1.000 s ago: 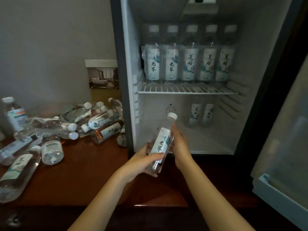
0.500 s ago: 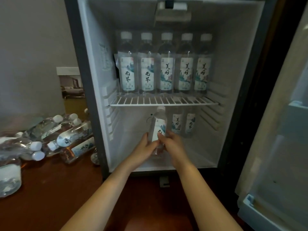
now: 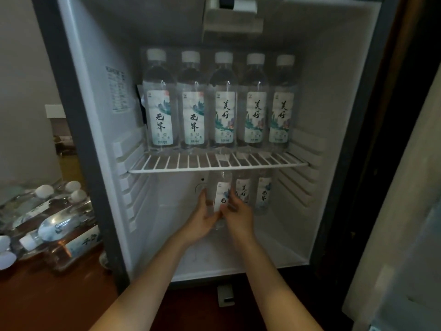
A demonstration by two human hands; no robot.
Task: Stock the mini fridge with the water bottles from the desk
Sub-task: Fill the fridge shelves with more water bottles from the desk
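Both hands reach into the lower part of the open mini fridge (image 3: 100,130). They hold one upright water bottle (image 3: 221,190) with a white label, its top just under the wire shelf (image 3: 214,167). My left hand (image 3: 202,222) grips its left side and my right hand (image 3: 238,217) grips its right side. Two more bottles (image 3: 253,192) stand to its right at the back of the lower compartment. Several bottles (image 3: 219,103) stand in a row on the shelf above. A pile of bottles (image 3: 52,225) lies on the wooden desk (image 3: 47,299) at the left.
The fridge door (image 3: 403,211) hangs open at the right. A white unit (image 3: 232,19) is fixed to the fridge ceiling. The lower compartment has free floor to the left of and in front of the held bottle. A small picture card (image 3: 59,130) stands behind the fridge frame.
Both hands carried the bottle from in front of the fridge up and deeper into the lower compartment, tilting it upright next to the two bottles at the back. The camera moved closer.
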